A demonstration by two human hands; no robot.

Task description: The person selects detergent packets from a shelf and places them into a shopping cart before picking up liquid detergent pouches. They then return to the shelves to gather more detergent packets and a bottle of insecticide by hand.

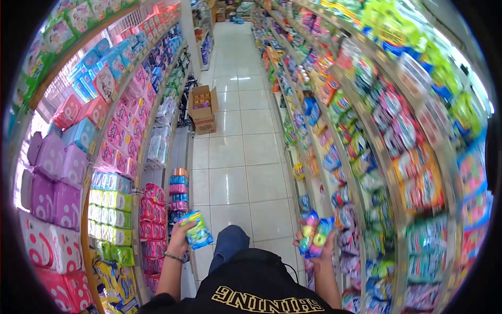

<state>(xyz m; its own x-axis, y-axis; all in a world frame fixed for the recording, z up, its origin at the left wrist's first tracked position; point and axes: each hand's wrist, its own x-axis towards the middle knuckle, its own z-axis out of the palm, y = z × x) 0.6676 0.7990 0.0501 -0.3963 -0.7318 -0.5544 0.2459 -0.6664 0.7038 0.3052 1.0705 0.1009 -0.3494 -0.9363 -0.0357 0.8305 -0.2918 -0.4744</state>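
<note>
My left hand (178,242), with a dark bracelet at the wrist, is closed on the edge of a green and blue packet (198,230). That packet is held upright over the aisle floor, left of my knee. On the other side, my right hand (328,250) grips a clear pack of colourful balls (317,235), with yellow, pink, green and blue showing through the wrap. The pack is close to the right-hand shelves. Both arms reach forward from my black shirt (256,285), which has yellow lettering.
Shelves of pink and purple packs (123,131) line the left side. Bagged goods (340,104) fill the right shelves. An open cardboard box (205,124) with items inside stands on the tiled floor (246,152) by the left shelf. Blue things lie at the far end.
</note>
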